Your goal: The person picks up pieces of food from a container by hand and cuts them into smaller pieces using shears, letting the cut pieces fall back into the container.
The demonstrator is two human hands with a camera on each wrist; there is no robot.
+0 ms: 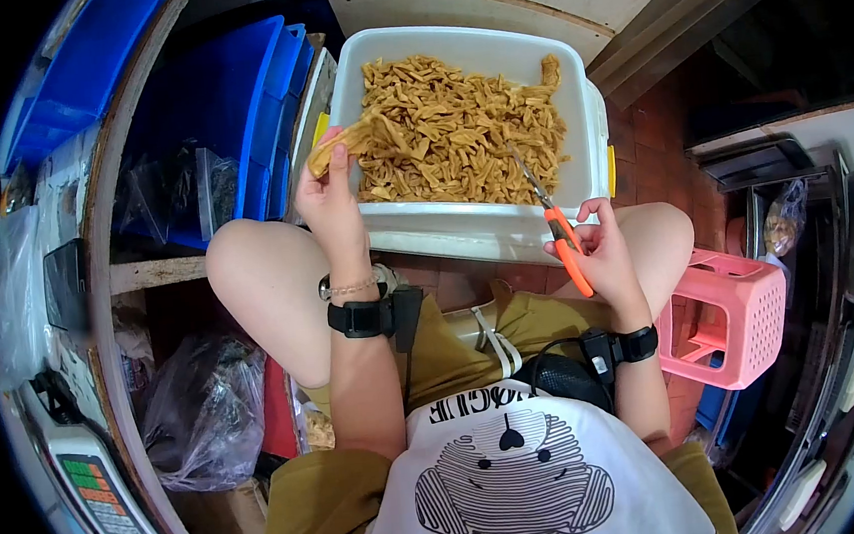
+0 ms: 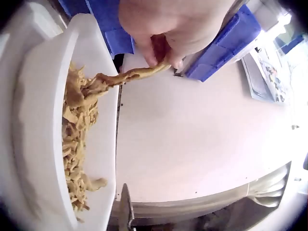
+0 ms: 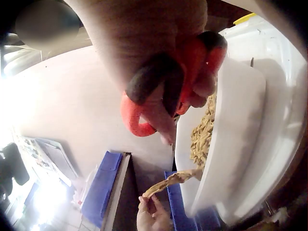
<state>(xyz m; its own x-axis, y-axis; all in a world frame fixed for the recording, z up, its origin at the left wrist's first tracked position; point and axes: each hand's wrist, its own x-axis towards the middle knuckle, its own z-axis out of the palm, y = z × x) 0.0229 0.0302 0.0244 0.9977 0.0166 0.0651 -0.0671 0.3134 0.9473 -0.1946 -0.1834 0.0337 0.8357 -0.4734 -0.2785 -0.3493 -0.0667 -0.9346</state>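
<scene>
Between thumb and fingers, my left hand (image 1: 329, 196) pinches one end of a long, wrinkled yellow-brown strip (image 2: 137, 74) that looks like a soft vegetable or tofu-skin piece. Its other end hangs over the left part of a white tub (image 1: 448, 211). Many short cut pieces (image 1: 455, 114) of the same stuff fill the tub's bottom. My right hand (image 1: 603, 253) holds scissors (image 1: 566, 241) with orange and black handles, fingers through the loops. The blades point forward over the near right part of the tub, apart from the strip.
Blue plastic bins (image 1: 251, 130) stand left of the tub, beside a wooden shelf edge. A pink stool (image 1: 752, 317) is on the tiled floor at right. A scale (image 1: 98, 484) and a clear plastic bag (image 1: 208, 410) are at lower left.
</scene>
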